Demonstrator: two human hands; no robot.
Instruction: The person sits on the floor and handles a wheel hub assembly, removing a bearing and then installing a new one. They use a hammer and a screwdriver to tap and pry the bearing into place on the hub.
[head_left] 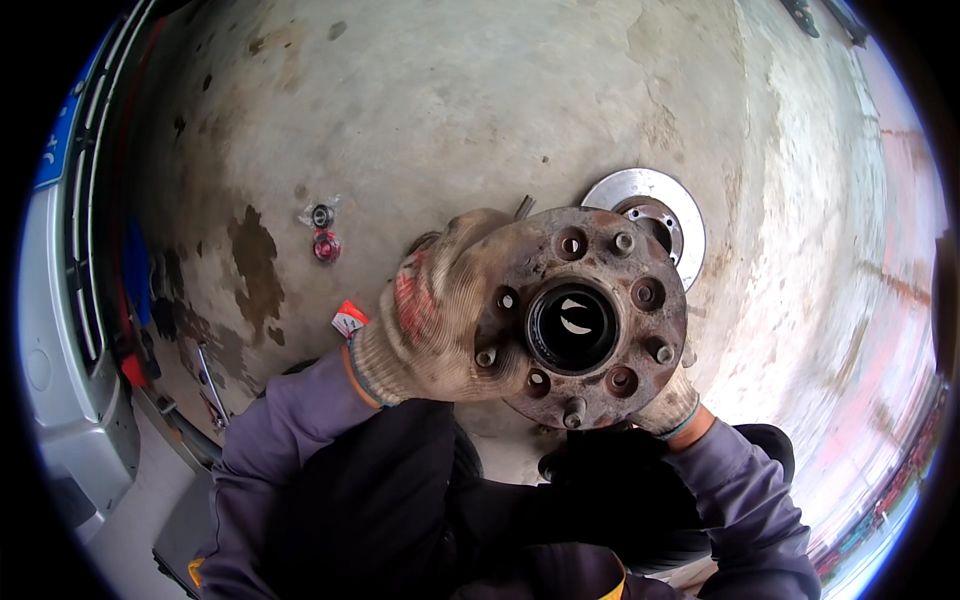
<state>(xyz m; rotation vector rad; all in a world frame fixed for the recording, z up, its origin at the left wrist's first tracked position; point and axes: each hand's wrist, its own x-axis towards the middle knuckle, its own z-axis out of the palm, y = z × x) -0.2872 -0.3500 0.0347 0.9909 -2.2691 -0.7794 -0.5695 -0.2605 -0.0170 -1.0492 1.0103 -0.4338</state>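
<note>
thumb and palm of the gloved left hand (440, 320) are closed against the left edge of a rusty wheel hub (635, 335), the fingers out of sight behind it. the gloved right hand (668, 408) is at the hub's lower right edge, mostly hidden, so how far it is closed cannot be told. the hub is held up just right of the frame's centre, its round flange facing the camera, studs and holes ringing a dark central bore (545, 340). past its upper right edge, partly covered, a brake disc (640, 184) with a shiny face lies on the concrete floor (450, 120). left of centre, a bearing (322, 215) in clear plastic lies just above a red round part (326, 246); a red-and-white packet (348, 318) shows beside the left wrist. further out, a dark stain (255, 262) marks the floor, a slim metal tool (211, 382) lies at lower left, and a silver vehicle (45, 350) with a blue plate (60, 140) fills the left rim.
</note>
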